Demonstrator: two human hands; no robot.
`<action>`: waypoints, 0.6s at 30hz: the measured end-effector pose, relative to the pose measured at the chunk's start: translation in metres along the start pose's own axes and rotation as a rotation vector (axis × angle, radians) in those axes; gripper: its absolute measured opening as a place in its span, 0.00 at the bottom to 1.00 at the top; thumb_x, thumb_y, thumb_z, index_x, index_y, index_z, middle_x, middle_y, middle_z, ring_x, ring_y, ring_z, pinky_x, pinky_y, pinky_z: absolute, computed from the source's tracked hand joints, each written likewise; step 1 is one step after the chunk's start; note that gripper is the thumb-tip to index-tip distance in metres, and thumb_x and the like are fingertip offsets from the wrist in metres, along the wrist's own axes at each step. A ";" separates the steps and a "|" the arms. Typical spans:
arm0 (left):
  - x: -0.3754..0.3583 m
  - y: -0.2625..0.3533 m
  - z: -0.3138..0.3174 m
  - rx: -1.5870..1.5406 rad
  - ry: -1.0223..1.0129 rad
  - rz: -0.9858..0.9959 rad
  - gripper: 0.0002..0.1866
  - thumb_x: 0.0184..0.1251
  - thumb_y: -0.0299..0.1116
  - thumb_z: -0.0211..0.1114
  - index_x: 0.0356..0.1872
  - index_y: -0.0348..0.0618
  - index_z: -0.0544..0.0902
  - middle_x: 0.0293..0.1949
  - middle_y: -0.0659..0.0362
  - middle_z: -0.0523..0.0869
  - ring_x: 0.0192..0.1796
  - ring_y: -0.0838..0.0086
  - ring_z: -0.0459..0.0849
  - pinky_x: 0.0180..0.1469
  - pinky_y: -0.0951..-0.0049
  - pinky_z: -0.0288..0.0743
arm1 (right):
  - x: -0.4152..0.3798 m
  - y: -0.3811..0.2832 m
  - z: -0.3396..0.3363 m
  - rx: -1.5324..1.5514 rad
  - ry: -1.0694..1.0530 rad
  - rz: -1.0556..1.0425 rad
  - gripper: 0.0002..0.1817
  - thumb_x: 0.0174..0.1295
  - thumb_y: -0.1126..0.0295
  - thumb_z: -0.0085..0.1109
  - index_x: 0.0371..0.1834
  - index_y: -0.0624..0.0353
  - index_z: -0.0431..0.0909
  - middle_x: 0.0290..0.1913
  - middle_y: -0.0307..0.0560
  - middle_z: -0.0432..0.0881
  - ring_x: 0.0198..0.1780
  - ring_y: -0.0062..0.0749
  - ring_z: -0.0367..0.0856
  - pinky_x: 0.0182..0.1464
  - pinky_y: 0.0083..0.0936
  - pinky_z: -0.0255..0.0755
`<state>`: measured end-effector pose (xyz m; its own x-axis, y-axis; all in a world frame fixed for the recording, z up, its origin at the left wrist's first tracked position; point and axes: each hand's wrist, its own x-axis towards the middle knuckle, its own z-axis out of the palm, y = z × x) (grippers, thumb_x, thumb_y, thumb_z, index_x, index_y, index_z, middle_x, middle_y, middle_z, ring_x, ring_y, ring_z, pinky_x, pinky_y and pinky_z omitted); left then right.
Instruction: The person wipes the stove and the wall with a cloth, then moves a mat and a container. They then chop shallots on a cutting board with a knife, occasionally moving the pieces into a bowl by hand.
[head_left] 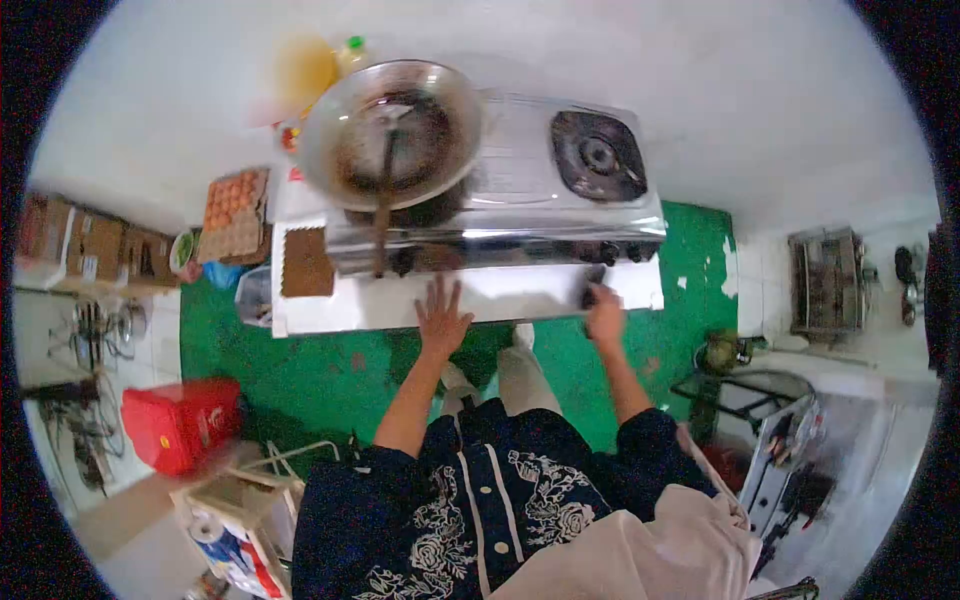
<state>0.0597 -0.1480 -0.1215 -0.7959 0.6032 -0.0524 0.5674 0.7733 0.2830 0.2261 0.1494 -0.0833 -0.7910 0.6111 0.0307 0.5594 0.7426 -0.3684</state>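
My left hand lies with fingers spread on the front edge of the white table, below the stove's knobs. My right hand is at the table's right front and grips a small dark object. That object is blurred, and its kind cannot be made out. Just beyond both hands stands a two-burner gas stove. A large wok rests over its left burner. Inside the wok leans a spatula, its wooden handle reaching over the rim towards me. The right burner is bare.
Left of the stove lies a brown flat piece with a scalloped edge. Egg trays and cardboard boxes stand farther left. A red cooler box is on the green floor. A glass-topped rack stands at right.
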 end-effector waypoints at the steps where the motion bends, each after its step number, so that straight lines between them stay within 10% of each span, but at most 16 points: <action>1: -0.001 0.004 0.004 0.017 -0.004 -0.023 0.38 0.63 0.56 0.58 0.72 0.57 0.59 0.76 0.52 0.48 0.76 0.54 0.48 0.69 0.36 0.48 | -0.001 -0.039 0.006 0.103 -0.031 -0.110 0.21 0.53 0.70 0.55 0.53 0.54 0.78 0.56 0.54 0.77 0.56 0.48 0.75 0.59 0.40 0.68; 3: -0.008 -0.001 0.010 0.055 0.004 -0.020 0.38 0.64 0.58 0.55 0.73 0.59 0.57 0.76 0.52 0.47 0.76 0.54 0.47 0.69 0.35 0.47 | -0.016 -0.083 0.065 0.058 0.137 -0.434 0.22 0.55 0.72 0.52 0.56 0.50 0.76 0.57 0.54 0.77 0.50 0.50 0.78 0.52 0.42 0.72; 5: -0.009 -0.013 0.017 0.105 0.028 0.038 0.39 0.65 0.60 0.54 0.74 0.60 0.55 0.76 0.53 0.47 0.76 0.53 0.46 0.68 0.35 0.46 | -0.015 -0.138 0.059 0.011 -0.312 -0.329 0.26 0.51 0.78 0.50 0.57 0.48 0.75 0.59 0.50 0.75 0.48 0.52 0.77 0.51 0.44 0.72; 8: -0.008 -0.016 0.000 0.118 -0.114 -0.021 0.40 0.65 0.60 0.53 0.75 0.59 0.53 0.76 0.52 0.44 0.76 0.50 0.44 0.69 0.35 0.45 | -0.014 -0.124 0.052 -0.032 -0.217 -0.457 0.26 0.51 0.77 0.53 0.57 0.47 0.76 0.60 0.46 0.75 0.44 0.50 0.77 0.46 0.43 0.75; 18: 0.006 0.026 -0.003 0.074 -0.179 -0.281 0.39 0.65 0.52 0.58 0.74 0.55 0.53 0.76 0.49 0.44 0.76 0.49 0.45 0.69 0.37 0.44 | 0.036 0.214 -0.059 0.127 -0.029 0.094 0.25 0.49 0.77 0.53 0.54 0.48 0.78 0.56 0.51 0.77 0.49 0.52 0.75 0.54 0.45 0.70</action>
<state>0.0691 -0.1242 -0.1119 -0.8773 0.3842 -0.2876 0.3501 0.9222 0.1640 0.3317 0.3466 -0.1066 -0.7444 0.6668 -0.0354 0.5969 0.6408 -0.4828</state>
